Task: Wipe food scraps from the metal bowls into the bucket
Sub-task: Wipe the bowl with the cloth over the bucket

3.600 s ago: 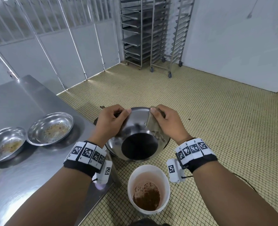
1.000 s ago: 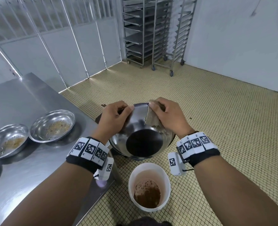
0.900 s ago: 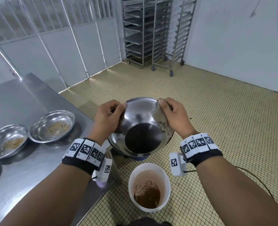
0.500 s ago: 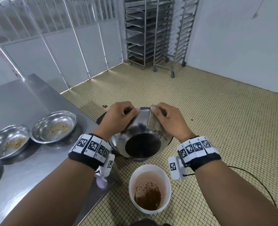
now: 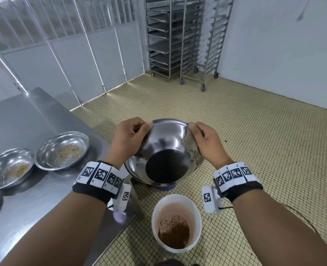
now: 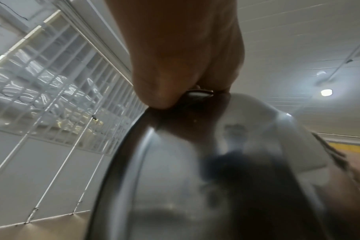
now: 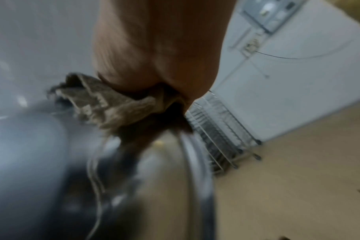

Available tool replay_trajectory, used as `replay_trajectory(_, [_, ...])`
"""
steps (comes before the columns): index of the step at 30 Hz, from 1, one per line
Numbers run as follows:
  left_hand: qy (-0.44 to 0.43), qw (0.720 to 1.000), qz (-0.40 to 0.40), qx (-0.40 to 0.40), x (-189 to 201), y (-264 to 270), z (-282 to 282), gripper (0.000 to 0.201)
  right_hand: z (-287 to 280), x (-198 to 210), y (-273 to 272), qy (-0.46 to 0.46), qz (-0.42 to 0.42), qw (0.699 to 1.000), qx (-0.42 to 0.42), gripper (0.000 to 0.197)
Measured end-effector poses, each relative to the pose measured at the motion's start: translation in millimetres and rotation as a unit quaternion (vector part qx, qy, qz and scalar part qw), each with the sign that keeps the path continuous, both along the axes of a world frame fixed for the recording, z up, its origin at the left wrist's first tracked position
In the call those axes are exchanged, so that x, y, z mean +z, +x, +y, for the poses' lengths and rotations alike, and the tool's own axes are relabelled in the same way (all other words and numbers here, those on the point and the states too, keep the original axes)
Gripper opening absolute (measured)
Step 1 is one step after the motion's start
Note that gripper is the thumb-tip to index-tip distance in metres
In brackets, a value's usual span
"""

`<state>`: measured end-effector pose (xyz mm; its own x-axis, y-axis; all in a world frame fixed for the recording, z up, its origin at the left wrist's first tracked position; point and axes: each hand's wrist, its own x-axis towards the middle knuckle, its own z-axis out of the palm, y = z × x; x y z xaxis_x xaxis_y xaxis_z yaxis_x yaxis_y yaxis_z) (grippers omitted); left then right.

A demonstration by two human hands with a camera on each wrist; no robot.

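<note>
A metal bowl (image 5: 164, 150) is held tipped away from me, its underside facing the head camera, above the white bucket (image 5: 176, 225) on the floor. My left hand (image 5: 129, 140) grips the bowl's left rim (image 6: 134, 146), thumb on the outside. My right hand (image 5: 206, 143) holds a brownish rag (image 5: 192, 150) against the right rim; in the right wrist view the rag (image 7: 105, 105) is bunched under the fingers over the bowl's edge. Brown scraps lie in the bucket's bottom. Two more metal bowls (image 5: 62, 149) (image 5: 8, 167) with crumbs sit on the steel table.
The steel table (image 5: 30, 120) runs along my left, its corner beside the bucket. The yellow tiled floor (image 5: 254, 141) stretches ahead. Wheeled tray racks (image 5: 180, 39) stand at the far wall, and barred white partitions (image 5: 62, 45) stand behind the table.
The bowl has risen and tipped up steeper again after a lower position half a second ago. My right hand with the rag has slid outward along the right rim.
</note>
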<state>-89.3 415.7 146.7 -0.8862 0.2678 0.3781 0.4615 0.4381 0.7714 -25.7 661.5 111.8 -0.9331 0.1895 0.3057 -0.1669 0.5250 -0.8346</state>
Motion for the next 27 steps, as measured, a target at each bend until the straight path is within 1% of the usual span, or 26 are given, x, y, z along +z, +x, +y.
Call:
replay_trajectory(1, [0.016, 1.000, -0.008, 0.012, -1.3, -1.8, -2.7, 0.031, 1.7, -5.1, 0.9, -0.024, -0.005, 1.000, -0.008, 0.033])
replay_trajectory(3, [0.012, 1.000, -0.015, 0.017, -4.7, -3.1, -5.1, 0.032, 0.5, -6.9, -0.2, -0.015, -0.009, 1.000, -0.018, 0.034])
replay_trajectory(8, [-0.032, 0.999, -0.010, -0.022, -1.8, 0.9, 3.3, 0.030, -10.9, 17.5, -12.9, 0.106, 0.011, 0.994, 0.017, 0.027])
replay_trajectory(9, [-0.023, 0.999, -0.012, -0.020, -0.2, 1.2, 3.7, 0.030, -9.5, 16.3, -13.1, 0.099, 0.010, 0.995, 0.016, 0.028])
replay_trajectory(12, [0.054, 0.998, -0.039, 0.015, -3.9, 0.0, -0.7, 0.031, 1.2, 2.2, -8.0, -0.027, -0.001, 1.000, -0.014, 0.040])
replay_trajectory(14, [0.094, 0.993, -0.059, 0.029, -10.4, -0.4, -5.6, 0.032, 5.1, -5.8, -5.2, -0.065, -0.015, 0.997, -0.032, 0.041])
replay_trajectory(15, [0.088, 0.994, -0.056, 0.028, -13.5, -0.8, -6.8, 0.032, 5.5, -7.6, -5.2, -0.065, -0.020, 0.997, -0.037, 0.041])
replay_trajectory(16, [0.060, 0.997, -0.043, 0.025, -15.5, -1.7, -7.5, 0.032, 5.2, -7.6, -5.9, -0.063, -0.020, 0.997, -0.041, 0.041])
replay_trajectory(19, [-0.064, 0.998, 0.008, 0.015, -12.4, -6.1, -4.8, 0.024, 2.4, -0.5, -9.7, -0.029, -0.005, 0.999, -0.024, 0.040])
replay_trajectory(20, [-0.088, 0.996, 0.018, 0.009, -9.5, -7.3, -2.6, 0.022, 0.5, 1.8, -11.2, -0.007, -0.001, 1.000, -0.015, 0.039])
replay_trajectory(22, [-0.107, 0.994, 0.021, -0.006, -5.3, -9.3, 1.8, 0.024, -4.1, 6.4, -13.9, 0.039, 0.000, 0.999, -0.010, 0.042])
replay_trajectory(24, [-0.089, 0.996, 0.013, -0.001, -1.8, -9.4, 4.0, 0.027, -7.2, 10.6, -14.6, 0.052, 0.003, 0.999, -0.011, 0.043])
replay_trajectory(25, [-0.066, 0.998, 0.009, 0.006, -1.2, -9.3, 3.2, 0.027, -7.3, 10.3, -14.3, 0.040, 0.004, 0.999, -0.009, 0.043])
replay_trajectory(27, [-0.001, 0.999, -0.011, 0.034, -0.9, -9.1, -1.5, 0.028, -4.4, 4.5, -11.9, -0.016, 0.001, 1.000, -0.019, 0.043])
